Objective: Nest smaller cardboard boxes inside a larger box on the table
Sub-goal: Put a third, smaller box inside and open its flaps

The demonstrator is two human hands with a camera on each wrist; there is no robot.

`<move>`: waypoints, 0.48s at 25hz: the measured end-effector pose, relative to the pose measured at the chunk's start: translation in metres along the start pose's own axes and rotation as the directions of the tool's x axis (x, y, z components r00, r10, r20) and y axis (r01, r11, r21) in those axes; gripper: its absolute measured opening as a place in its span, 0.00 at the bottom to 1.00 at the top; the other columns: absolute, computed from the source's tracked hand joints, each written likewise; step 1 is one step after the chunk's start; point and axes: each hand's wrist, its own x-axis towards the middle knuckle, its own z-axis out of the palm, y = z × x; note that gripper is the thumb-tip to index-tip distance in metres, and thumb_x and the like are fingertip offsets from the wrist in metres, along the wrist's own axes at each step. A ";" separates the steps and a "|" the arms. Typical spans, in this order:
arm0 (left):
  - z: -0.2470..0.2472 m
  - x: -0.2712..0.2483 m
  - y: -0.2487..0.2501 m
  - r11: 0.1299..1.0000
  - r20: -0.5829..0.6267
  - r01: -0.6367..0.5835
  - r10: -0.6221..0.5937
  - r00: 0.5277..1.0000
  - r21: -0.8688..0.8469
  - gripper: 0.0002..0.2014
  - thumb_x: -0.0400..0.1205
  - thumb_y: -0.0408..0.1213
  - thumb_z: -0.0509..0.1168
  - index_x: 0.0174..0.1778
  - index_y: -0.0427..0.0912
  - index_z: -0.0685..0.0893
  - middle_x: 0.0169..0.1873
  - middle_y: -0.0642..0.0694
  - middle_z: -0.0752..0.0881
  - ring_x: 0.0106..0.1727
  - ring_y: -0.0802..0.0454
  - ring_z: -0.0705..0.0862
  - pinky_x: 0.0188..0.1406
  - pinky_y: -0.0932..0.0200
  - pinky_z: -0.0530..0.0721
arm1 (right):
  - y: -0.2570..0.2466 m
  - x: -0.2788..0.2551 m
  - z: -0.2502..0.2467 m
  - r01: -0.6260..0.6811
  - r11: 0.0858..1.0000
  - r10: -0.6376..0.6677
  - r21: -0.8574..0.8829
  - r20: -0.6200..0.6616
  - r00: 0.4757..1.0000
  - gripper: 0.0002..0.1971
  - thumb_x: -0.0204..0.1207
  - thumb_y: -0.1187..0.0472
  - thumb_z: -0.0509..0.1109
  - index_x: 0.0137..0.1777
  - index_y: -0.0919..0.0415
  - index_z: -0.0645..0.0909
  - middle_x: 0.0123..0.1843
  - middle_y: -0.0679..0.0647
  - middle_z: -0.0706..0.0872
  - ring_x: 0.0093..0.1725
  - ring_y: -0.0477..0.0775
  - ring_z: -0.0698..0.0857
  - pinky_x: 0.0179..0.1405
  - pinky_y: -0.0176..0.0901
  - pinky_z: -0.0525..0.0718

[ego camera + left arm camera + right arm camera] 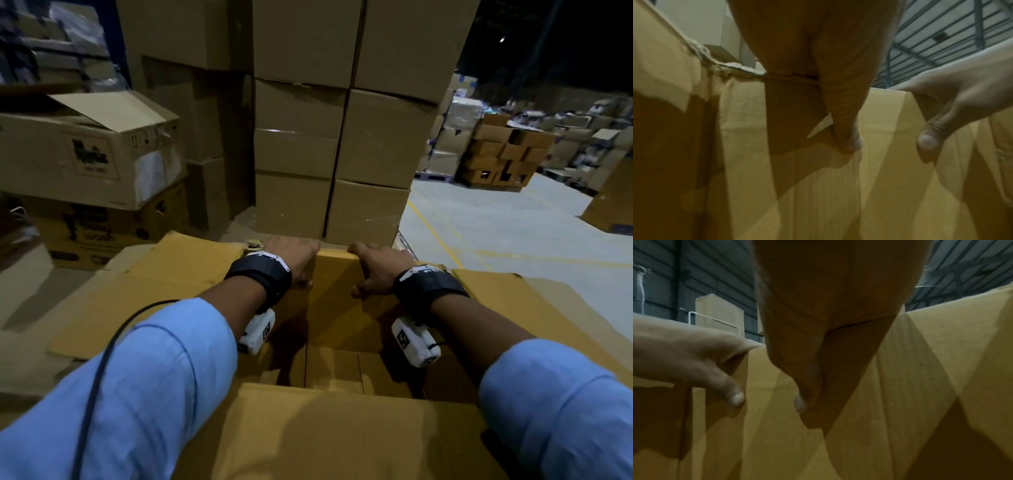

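A large open yellow-brown cardboard box point(325, 428) stands before me, flaps spread to the left point(164, 274) and right. Both hands grip the top edge of the upright cardboard panel point(335, 291) at its far side, thumbs inside, fingers curled over the far face. My left hand point(294, 260) holds the left end, my right hand point(373, 270) the right. The left wrist view shows my left hand point(846, 129) with its thumb pressed on the panel point(879, 162); the right wrist view shows the same for my right hand point(803, 386). Smaller cardboard pieces point(335, 370) lie deep inside. Whether the panel is a flap or a smaller box, I cannot tell.
A tall stack of sealed brown cartons point(329, 137) rises right behind the large box. Printed cartons point(92, 161) are piled at the left. At the right lies a grey warehouse floor point(496, 219) with yellow lines and pallets of boxes point(503, 157) farther off.
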 end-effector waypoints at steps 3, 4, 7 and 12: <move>-0.006 -0.010 0.003 1.000 -0.005 0.008 -0.008 1.000 -0.014 0.28 0.77 0.52 0.74 0.68 0.47 0.73 0.63 0.43 0.84 0.61 0.39 0.84 0.54 0.47 0.81 | -0.002 -0.005 -0.001 -0.002 1.000 0.003 0.006 -0.021 1.000 0.35 0.69 0.38 0.78 0.72 0.45 0.67 0.65 0.51 0.84 0.59 0.58 0.84 0.59 0.58 0.82; -0.007 -0.013 0.005 1.000 -0.007 0.008 -0.009 1.000 -0.026 0.27 0.78 0.52 0.74 0.68 0.47 0.73 0.63 0.43 0.84 0.61 0.39 0.84 0.54 0.47 0.81 | -0.002 -0.006 -0.001 -0.003 1.000 0.003 0.014 -0.022 1.000 0.34 0.70 0.39 0.78 0.72 0.46 0.68 0.64 0.51 0.85 0.59 0.57 0.84 0.58 0.57 0.82; -0.008 -0.020 0.008 0.999 -0.022 0.031 -0.031 0.999 -0.028 0.29 0.79 0.51 0.72 0.72 0.46 0.70 0.69 0.42 0.81 0.67 0.39 0.80 0.65 0.40 0.77 | -0.002 -0.010 -0.001 -0.003 1.000 0.003 0.009 -0.039 0.999 0.39 0.69 0.38 0.78 0.76 0.45 0.64 0.70 0.52 0.81 0.66 0.60 0.81 0.66 0.63 0.77; -0.011 -0.039 0.015 0.993 0.038 0.115 -0.114 0.993 -0.039 0.44 0.82 0.54 0.68 0.87 0.45 0.50 0.87 0.43 0.49 0.87 0.38 0.49 0.77 0.19 0.50 | -0.003 -0.018 -0.012 0.005 1.000 -0.005 -0.016 -0.017 1.000 0.48 0.70 0.41 0.77 0.84 0.48 0.53 0.84 0.56 0.63 0.80 0.65 0.66 0.72 0.75 0.67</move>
